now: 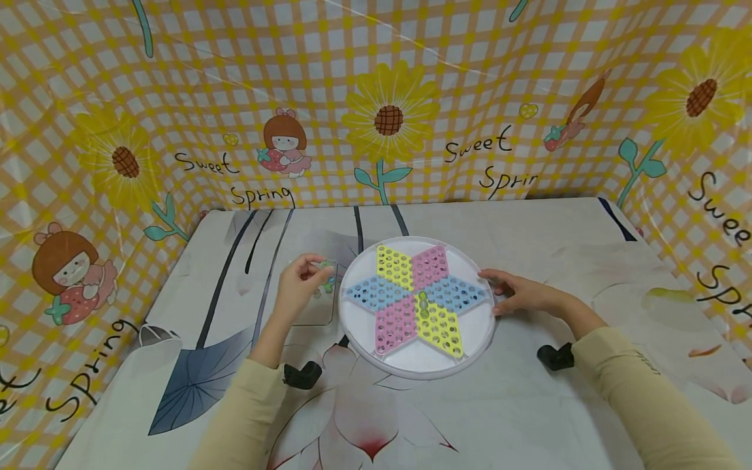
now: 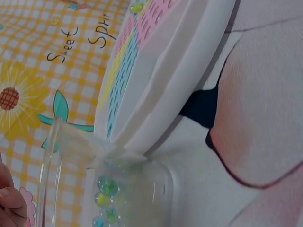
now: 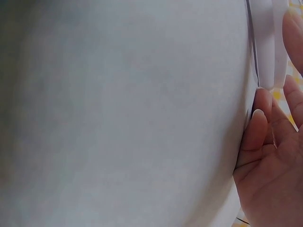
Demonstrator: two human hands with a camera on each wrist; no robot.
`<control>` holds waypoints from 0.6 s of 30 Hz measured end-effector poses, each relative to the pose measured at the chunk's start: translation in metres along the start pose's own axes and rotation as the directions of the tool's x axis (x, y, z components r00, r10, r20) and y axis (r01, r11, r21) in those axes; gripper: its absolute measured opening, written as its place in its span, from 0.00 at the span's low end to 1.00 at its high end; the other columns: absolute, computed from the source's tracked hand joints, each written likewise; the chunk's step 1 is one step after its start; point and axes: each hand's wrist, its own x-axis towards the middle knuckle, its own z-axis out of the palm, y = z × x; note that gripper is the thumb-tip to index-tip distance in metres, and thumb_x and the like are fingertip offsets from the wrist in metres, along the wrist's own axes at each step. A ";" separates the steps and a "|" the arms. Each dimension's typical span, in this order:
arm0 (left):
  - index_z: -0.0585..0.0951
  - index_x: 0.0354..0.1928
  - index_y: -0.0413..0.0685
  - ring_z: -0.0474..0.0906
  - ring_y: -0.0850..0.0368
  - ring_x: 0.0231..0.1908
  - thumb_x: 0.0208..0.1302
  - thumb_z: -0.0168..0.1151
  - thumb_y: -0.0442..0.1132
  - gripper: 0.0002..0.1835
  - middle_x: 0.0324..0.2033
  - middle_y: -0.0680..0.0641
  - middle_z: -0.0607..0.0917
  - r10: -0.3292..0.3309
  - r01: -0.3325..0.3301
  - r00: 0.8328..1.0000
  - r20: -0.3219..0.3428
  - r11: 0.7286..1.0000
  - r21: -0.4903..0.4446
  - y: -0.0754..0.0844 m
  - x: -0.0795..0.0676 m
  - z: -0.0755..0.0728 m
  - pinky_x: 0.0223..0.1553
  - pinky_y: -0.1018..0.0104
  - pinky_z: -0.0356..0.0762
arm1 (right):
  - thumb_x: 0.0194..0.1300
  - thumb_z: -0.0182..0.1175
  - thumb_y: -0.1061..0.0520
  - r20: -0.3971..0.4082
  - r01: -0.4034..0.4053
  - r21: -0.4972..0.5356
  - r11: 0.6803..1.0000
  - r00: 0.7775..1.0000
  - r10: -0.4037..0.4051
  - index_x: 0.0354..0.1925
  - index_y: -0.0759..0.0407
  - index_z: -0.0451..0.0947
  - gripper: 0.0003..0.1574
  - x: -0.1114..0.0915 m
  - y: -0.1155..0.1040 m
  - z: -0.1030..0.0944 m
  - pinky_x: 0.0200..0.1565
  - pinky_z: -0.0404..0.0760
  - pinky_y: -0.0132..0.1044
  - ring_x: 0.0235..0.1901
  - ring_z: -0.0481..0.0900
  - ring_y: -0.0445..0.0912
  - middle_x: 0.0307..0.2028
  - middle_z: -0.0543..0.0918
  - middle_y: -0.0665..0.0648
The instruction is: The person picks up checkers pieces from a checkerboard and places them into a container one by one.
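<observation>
White plastic board (image 1: pixel 418 358) holds marbles (image 1: pixel 423 304), centre of the head view; left of it, the left hand (image 1: pixel 297 282) is at a clear box (image 1: pixel 320 312), whether pinching anything I cannot tell; slack fingers could drop one. Left wrist view: boxed marbles (image 2: pixel 108 186), bottom, could spill if bumped. Right wrist view: right hand (image 3: pixel 274 175), right edge, fingers parted, could jolt the board.

Across the whole top of the frame runs a yellow, orange and white checked cloth (image 1: pixel 329 72), and there's a big printed sunflower (image 1: pixel 390 120) at upper centre! Left of it, a cartoon girl (image 1: pixel 284 145) hugs a strawberry, and black lettering (image 1: pixel 207 164) reads "Sweet Spring". Down below, a pale table cover (image 1: pixel 499 418) spreads wide: blue printed leaf (image 1: pixel 200 378) lower left, red-tipped petal (image 1: pixel 367 418) at bottom centre, dark stripes (image 1: pixel 226 274) slanting up left of centre.
</observation>
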 end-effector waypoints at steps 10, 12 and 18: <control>0.77 0.43 0.40 0.65 0.64 0.17 0.57 0.64 0.38 0.13 0.20 0.56 0.76 -0.010 0.009 0.998 -0.058 1.000 -0.016 -0.021 0.003 -0.012 0.20 0.72 0.65 | 0.52 0.67 0.48 -0.003 0.001 -0.012 1.000 1.000 -0.001 0.69 0.53 0.48 0.54 0.001 0.001 0.000 0.49 0.62 0.51 0.51 0.57 0.57 0.52 0.60 0.65; 0.77 0.43 0.41 0.65 0.64 0.17 0.57 0.64 0.38 0.13 0.20 0.56 0.76 -0.022 0.022 0.998 -0.064 1.000 -0.008 -0.022 0.003 -0.015 0.21 0.72 0.65 | 0.52 0.67 0.48 -0.002 0.000 -0.014 1.000 1.000 0.000 0.69 0.53 0.48 0.54 0.001 0.001 0.000 0.49 0.62 0.51 0.51 0.57 0.57 0.51 0.60 0.65; 0.77 0.42 0.42 0.65 0.64 0.16 0.57 0.64 0.38 0.13 0.19 0.57 0.75 -0.065 0.066 0.994 -0.086 0.998 0.009 -0.026 0.000 -0.024 0.20 0.72 0.63 | 0.52 0.66 0.48 -0.004 -0.001 -0.015 1.000 1.000 0.001 0.69 0.53 0.48 0.54 0.000 0.001 0.001 0.48 0.62 0.50 0.51 0.57 0.57 0.51 0.60 0.65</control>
